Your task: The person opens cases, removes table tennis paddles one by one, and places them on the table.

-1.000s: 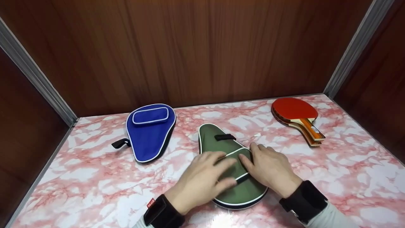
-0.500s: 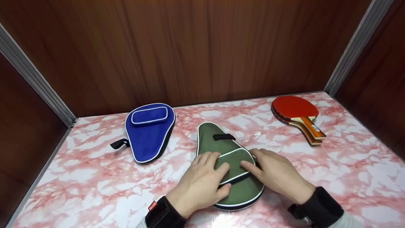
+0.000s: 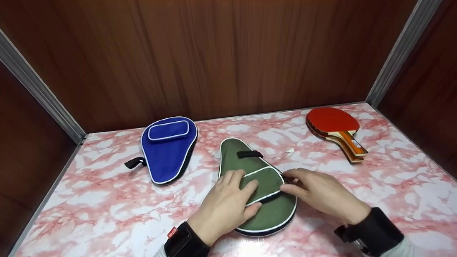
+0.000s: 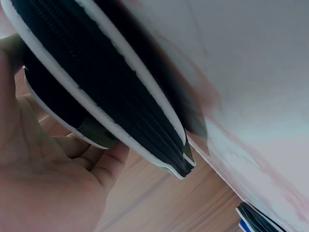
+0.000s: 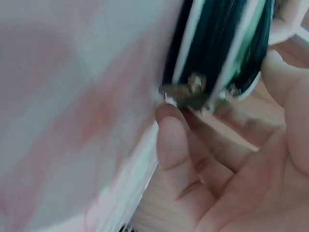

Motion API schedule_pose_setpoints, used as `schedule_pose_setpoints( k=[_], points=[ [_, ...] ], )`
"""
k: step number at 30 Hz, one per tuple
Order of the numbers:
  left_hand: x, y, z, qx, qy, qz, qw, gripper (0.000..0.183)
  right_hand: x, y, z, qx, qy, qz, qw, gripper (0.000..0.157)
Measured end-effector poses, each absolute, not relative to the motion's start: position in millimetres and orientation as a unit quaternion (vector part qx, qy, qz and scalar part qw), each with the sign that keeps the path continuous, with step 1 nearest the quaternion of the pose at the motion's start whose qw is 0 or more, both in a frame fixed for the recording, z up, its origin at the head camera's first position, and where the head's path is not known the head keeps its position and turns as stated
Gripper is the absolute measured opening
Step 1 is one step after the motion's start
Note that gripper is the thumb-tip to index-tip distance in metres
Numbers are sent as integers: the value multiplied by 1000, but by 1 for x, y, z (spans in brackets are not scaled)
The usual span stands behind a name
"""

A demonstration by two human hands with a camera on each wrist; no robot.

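A green table tennis bat case point(image 3: 269, 216) with white piping lies on the table, narrow end away from me. My left hand point(image 3: 228, 205) rests on its left side, fingers spread over the raised pocket point(image 3: 266, 182). At the right edge of the case, my right hand point(image 3: 321, 192) grips it, thumb at the pocket's corner and fingers at the side. In the right wrist view those fingertips point(image 5: 170, 116) touch the rim beside metal zipper pulls point(image 5: 195, 84). The left wrist view shows the case's dark zipped side point(image 4: 106, 72), which looks closed there.
A blue bat case point(image 3: 166, 153) with a black strap point(image 3: 134, 162) lies at the back left. Two stacked bats, the top one a red bat point(image 3: 332, 120), lie at the back right. Brown panels point(image 3: 221, 53) wall the marbled table point(image 3: 107, 214) at the back and sides.
My right hand has shifted right and slightly down, from on top of the pocket to the case's edge. The green case has slid a little left. My left hand stays on it.
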State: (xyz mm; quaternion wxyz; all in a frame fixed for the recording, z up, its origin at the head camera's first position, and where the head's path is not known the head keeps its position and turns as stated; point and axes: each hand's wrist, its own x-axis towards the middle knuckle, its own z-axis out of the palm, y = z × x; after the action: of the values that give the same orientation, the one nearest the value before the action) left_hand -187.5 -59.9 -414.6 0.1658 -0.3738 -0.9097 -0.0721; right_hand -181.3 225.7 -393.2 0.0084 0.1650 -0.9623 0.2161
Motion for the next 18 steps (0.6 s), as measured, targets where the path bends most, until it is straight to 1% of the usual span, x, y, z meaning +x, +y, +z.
schedule_pose_setpoints(
  k=[3, 5, 10, 18],
  points=[
    [-190, -63, -415, -365, -913, -78, 166, 50, -182, 232, -392, 185, -959, 216, 3, 37],
    [-193, -65, -416, -357, -915, -80, 169, 49, -183, 234, -393, 202, -955, 219, 0, 32],
    [-197, -70, -416, -350, -916, -80, 180, 48, -184, 232, -396, 223, -951, 213, 10, 37],
    [-195, -70, -417, -352, -915, -73, 185, 47, -193, 225, -399, 192, -962, 194, 4, 25]
  ],
)
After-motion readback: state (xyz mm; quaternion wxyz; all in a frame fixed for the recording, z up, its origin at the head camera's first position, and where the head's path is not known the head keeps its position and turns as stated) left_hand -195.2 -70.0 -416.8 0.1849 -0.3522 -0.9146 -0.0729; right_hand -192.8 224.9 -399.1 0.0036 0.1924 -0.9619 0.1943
